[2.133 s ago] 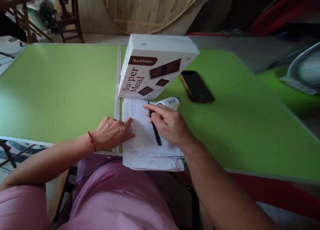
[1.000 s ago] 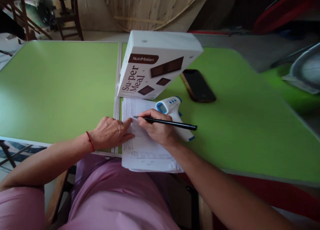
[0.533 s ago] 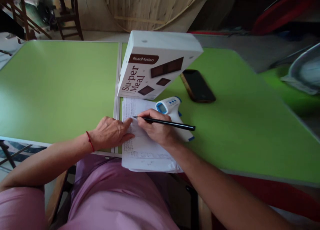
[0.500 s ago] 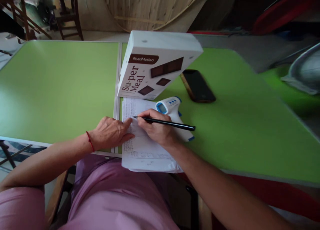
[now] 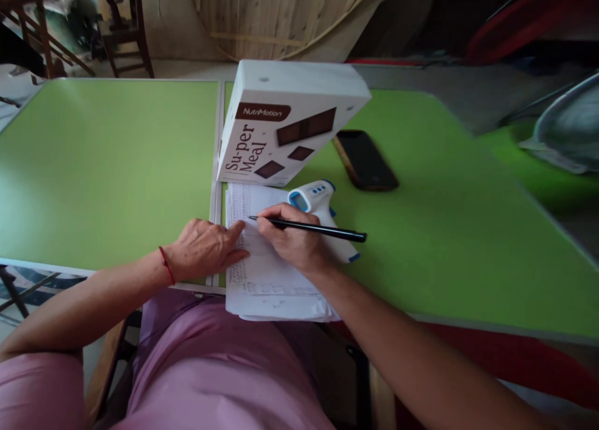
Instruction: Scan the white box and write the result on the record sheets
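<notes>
A stack of white paper sheets (image 5: 262, 274) with handwriting in columns lies at the table's front edge. My right hand (image 5: 292, 239) grips a black pen (image 5: 327, 230), its tip at the upper part of the top sheet. Resting on the sheets' left edge is my left hand (image 5: 208, 249), index finger and thumb stretched out and apart, the index fingertip close to the pen tip. It holds nothing. A white and blue infrared thermometer (image 5: 311, 196) lies just beyond my right hand, partly covered by it.
A white NutriMotion box (image 5: 290, 130) stands upright behind the papers. To its right a dark smartphone (image 5: 367, 160) lies on the green table (image 5: 116, 168). Wooden chairs (image 5: 124, 34) stand at the back left. A basin-like thing (image 5: 568, 124) is at the far right.
The whole view has shifted slightly, so the box, phone and papers appear a little further left. Both hands keep nearly the same pose, with the pen still near the left index fingertip.
</notes>
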Demonstrator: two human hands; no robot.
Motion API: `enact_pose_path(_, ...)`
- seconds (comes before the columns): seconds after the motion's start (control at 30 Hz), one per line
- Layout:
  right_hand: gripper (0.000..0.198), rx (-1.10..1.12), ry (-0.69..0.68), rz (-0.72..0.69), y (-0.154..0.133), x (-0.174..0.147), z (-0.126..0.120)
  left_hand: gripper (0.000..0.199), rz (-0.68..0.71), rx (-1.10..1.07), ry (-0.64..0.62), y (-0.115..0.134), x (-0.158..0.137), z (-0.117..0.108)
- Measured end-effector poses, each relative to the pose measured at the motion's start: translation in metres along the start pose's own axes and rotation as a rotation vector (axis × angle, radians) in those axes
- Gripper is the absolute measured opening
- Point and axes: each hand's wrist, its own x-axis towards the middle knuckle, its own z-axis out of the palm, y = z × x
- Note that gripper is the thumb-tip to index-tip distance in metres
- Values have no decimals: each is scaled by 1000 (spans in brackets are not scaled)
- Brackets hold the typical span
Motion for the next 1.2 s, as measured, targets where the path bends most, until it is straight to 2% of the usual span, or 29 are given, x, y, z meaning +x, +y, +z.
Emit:
enact_pose_path(0.2, 11, -10, 9, 7, 1, 0, 1, 47, 5, -10, -1, -1, 0, 0)
enact_pose_path(0.5, 11, 8, -53, 40, -2, 1, -2, 49, -3, -7, 1, -1, 0, 1)
enact_pose_path(0.73, 11, 23, -24, -5, -3, 1, -1, 49, 2, -18, 6, -1, -1, 1)
enact_pose_path(1.2, 9, -25, -1, -5, 1, 1, 0, 50, 10, -2, 15, -2, 0, 2)
